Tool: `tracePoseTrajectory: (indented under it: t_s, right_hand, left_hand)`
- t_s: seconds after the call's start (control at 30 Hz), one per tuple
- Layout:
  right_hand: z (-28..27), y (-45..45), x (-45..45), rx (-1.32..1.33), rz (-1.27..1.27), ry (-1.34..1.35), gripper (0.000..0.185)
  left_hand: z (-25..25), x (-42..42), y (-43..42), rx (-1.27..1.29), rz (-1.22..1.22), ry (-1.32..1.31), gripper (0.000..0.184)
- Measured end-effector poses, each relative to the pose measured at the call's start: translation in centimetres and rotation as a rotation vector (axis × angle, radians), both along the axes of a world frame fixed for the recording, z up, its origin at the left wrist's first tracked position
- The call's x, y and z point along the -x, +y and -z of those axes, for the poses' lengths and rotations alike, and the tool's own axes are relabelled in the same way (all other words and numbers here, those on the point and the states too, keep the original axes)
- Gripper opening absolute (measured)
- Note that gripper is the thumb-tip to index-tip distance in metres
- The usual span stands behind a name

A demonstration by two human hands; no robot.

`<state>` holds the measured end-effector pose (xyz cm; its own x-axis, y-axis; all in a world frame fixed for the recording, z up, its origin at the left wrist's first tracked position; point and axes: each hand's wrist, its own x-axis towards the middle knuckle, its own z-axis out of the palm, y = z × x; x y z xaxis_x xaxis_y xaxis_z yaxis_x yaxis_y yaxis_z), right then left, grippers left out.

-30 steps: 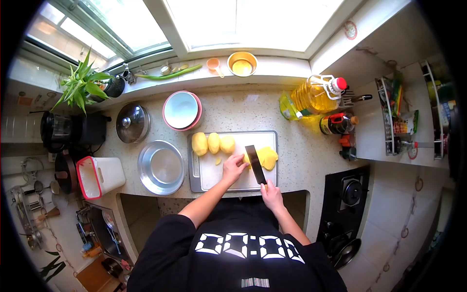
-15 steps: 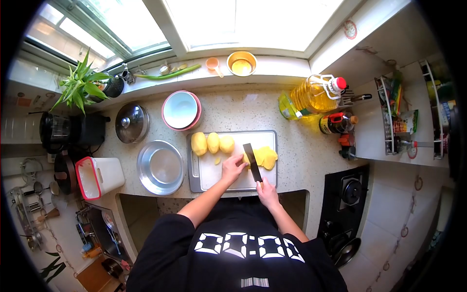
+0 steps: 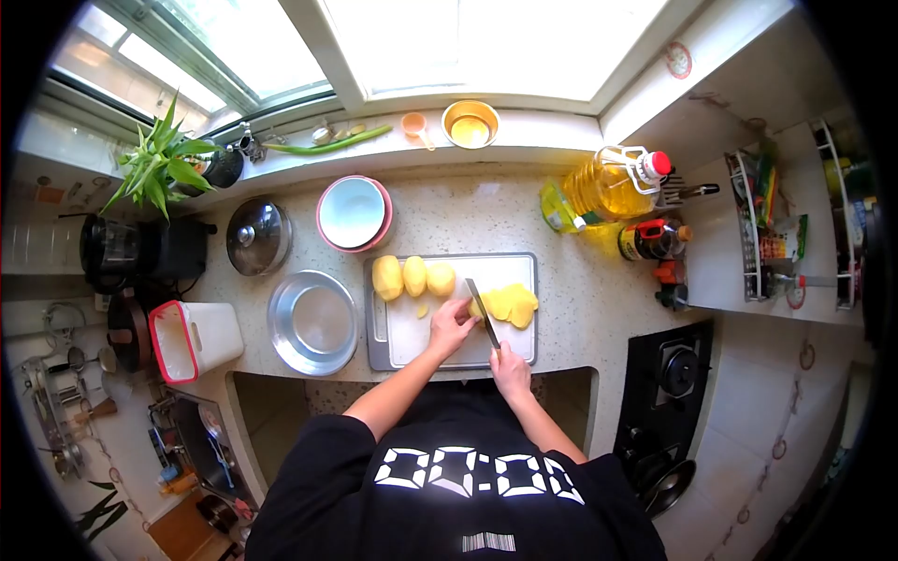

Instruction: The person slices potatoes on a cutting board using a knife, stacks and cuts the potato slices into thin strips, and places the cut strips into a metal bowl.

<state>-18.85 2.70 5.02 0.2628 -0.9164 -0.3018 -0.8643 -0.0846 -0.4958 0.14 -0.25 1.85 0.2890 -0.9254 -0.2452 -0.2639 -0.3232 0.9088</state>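
Note:
My right hand (image 3: 511, 370) grips the handle of a dark-bladed kitchen knife (image 3: 483, 312), its blade pointing away from me over the cutting board (image 3: 412, 348). Close to the blade's left side, my left hand (image 3: 452, 326) has its fingers bent and pressed on a piece of potato, mostly hidden by the fingers and blade. Right of the knife lies an overlapping pile of yellow potato slices (image 3: 514, 305). Three peeled potatoes (image 3: 414, 276) sit in a row along the board's far left edge, with a small potato bit (image 3: 422, 310) below them.
A metal basin (image 3: 312, 323) stands left of the board, with stacked bowls (image 3: 352, 213) and a lidded pan (image 3: 258, 237) behind. An oil jug (image 3: 613, 187) and a sauce bottle (image 3: 653, 239) stand at the back right. The stove (image 3: 666, 383) is at right.
The knife blade has turned from showing its broad side to a narrower, more edge-on view. My left hand stays beside it. The whole view has shifted slightly.

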Motion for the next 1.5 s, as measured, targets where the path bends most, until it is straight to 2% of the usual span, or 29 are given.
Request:
tracePoseTrajectory:
  t_s: [0.27, 0.7, 1.07, 1.17, 1.27, 1.5]
  right_hand:
    - [0.1, -0.1, 1.7, 0.030, 0.076, -0.048, 0.023]
    - [-3.8, 0.1, 3.2, -0.051, 0.089, -0.227, 0.022]
    - [-3.4, 0.5, 3.3, -0.009, 0.067, -0.215, 0.024]
    - [-3.8, 0.3, 3.1, -0.020, 0.069, -0.220, 0.024]
    - [-3.9, 0.2, 3.0, -0.060, 0.078, -0.208, 0.023]
    - [-3.7, 0.1, 2.6, -0.106, 0.089, -0.214, 0.023]
  left_hand:
    - [0.2, 0.4, -0.2, 0.001, -0.020, 0.034, 0.049]
    - [0.6, 0.6, -0.2, -0.047, -0.022, 0.037, 0.048]
    - [0.4, 0.7, -0.1, -0.024, -0.035, 0.061, 0.046]
    - [1.0, 0.8, 0.0, -0.020, -0.068, 0.136, 0.047]
    - [0.2, 0.9, -0.1, -0.108, -0.109, 0.232, 0.047]
    - [0.1, 0.6, -0.1, -0.151, -0.090, 0.210, 0.051]
